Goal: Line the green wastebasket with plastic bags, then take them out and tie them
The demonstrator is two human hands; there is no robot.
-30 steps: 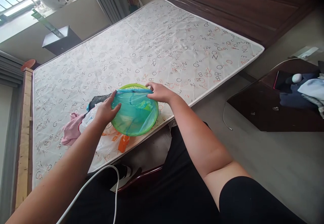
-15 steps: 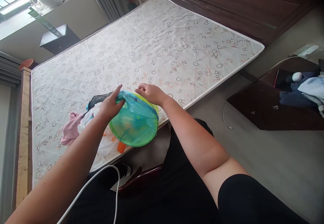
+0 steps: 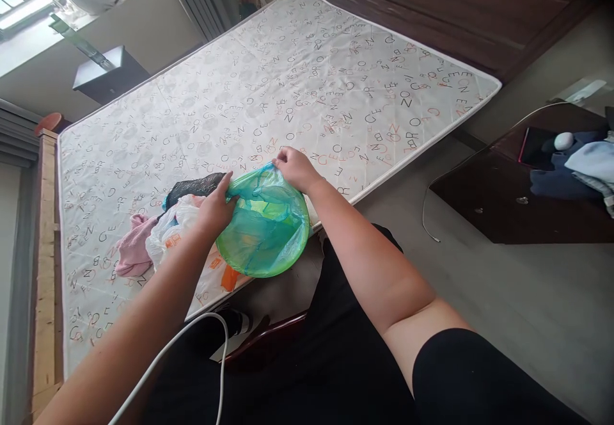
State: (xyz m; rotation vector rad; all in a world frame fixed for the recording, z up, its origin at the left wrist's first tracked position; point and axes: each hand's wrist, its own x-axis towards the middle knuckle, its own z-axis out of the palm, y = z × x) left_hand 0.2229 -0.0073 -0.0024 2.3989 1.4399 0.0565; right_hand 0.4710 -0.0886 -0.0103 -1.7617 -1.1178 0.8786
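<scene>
In front of me, at the near edge of the mattress, is a round bin [image 3: 263, 274] with a bright green rim. A thin, see-through blue plastic bag [image 3: 268, 194] lies over and inside its mouth. My left hand [image 3: 218, 206] grips the bag and rim at the upper left, thumb and fingers closed round the edge. My right hand [image 3: 298, 170] pinches the bag's edge at the top of the rim. Beside my left hand lie a white plastic bag [image 3: 165, 236], a pink cloth [image 3: 133, 249] and a black mesh-like bundle [image 3: 194, 188].
The bare mattress [image 3: 288, 86] with printed letters fills the middle. An orange piece [image 3: 229, 279] lies at its near edge. A dark cabinet [image 3: 484, 194] with clothes [image 3: 595, 166] stands at the right. A white cable [image 3: 192, 326] runs across my lap. A small nightstand [image 3: 110, 73] stands by the window.
My right hand has moved slightly up and now pulls the bag's edge upward. The bag's mouth is spread wider, showing more of the inside. The bin has shifted a little right.
</scene>
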